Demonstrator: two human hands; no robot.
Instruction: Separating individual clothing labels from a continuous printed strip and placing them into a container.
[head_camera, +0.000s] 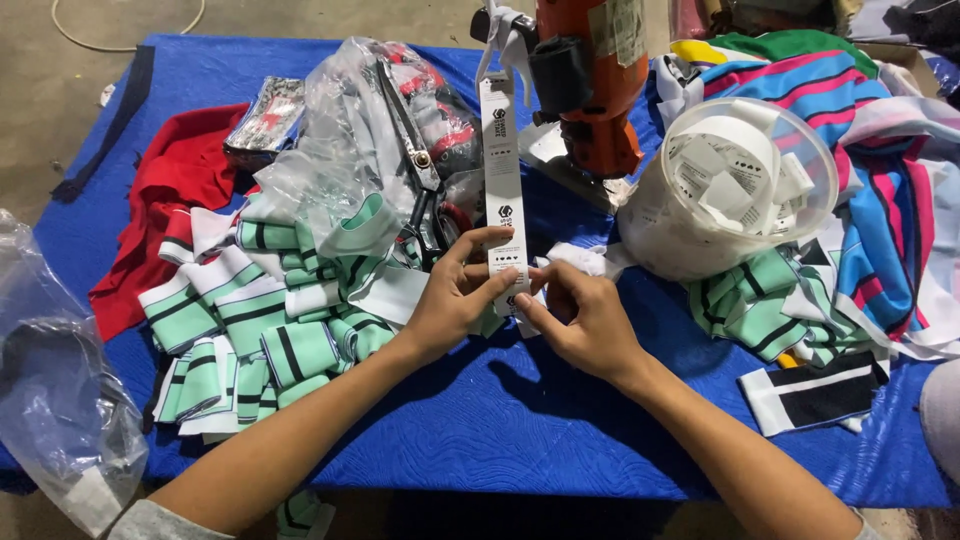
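your left hand (455, 295) pinches a long white label strip (502, 170) near its lower end, over the blue table cover (480, 420). your right hand (585, 320) closes its fingertips on the strip's bottom end. the strip runs up to an orange machine (590, 80). a clear tub (735, 185) already holds many cut labels, and most of the strip looks uncut. mint striped collar pieces (260, 330) lie piled to the left.
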